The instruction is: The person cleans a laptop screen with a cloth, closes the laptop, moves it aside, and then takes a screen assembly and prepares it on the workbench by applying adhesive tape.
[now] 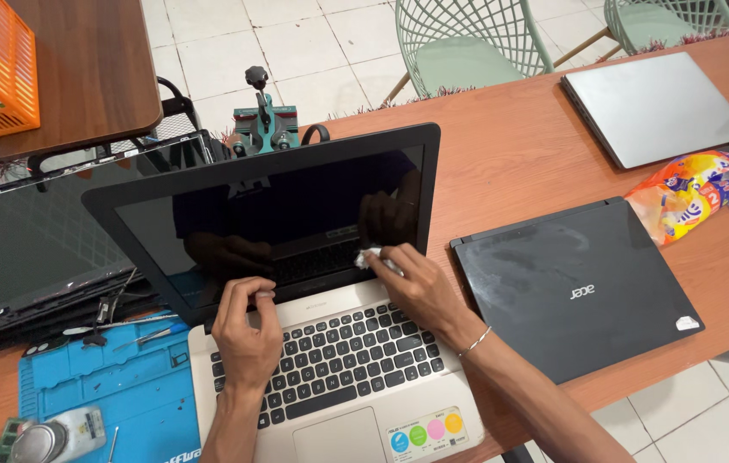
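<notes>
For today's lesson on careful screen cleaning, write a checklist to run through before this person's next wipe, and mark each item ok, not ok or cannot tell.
1. Screen dark, showing only reflections: ok.
2. White cloth held in the right hand against the lower screen: ok.
3. Left hand steadies the open laptop near the hinge: ok.
4. Cloth clean and dry: cannot tell.
5. Closed black laptop lies apart from the right arm: ok.
6. Small tools on the blue mat sit close beside the left arm: not ok.
</notes>
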